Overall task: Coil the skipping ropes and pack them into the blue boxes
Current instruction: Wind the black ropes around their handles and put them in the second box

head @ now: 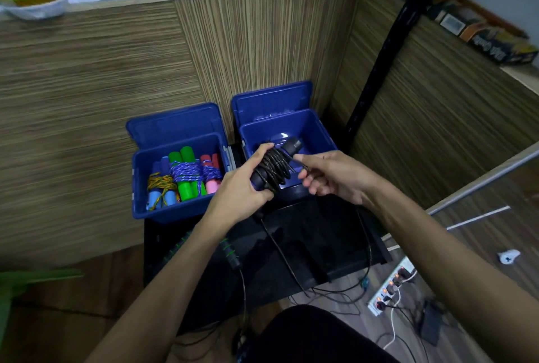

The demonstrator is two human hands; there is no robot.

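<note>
Head view: left hand [242, 187] grips the black rope bundle [274, 167] by its stiff handles; right hand [329, 173] pinches the limp, light cord, likely prone to unwinding.

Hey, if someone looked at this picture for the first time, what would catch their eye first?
Probably the two hands at centre: the left hand grips a black skipping rope wound round its handles, while the right hand pinches the loose cord, just above the right blue box. Next, the bright colours in the left blue box, where the coiled ropes with green, pink and blue handles already lie packed.
</note>
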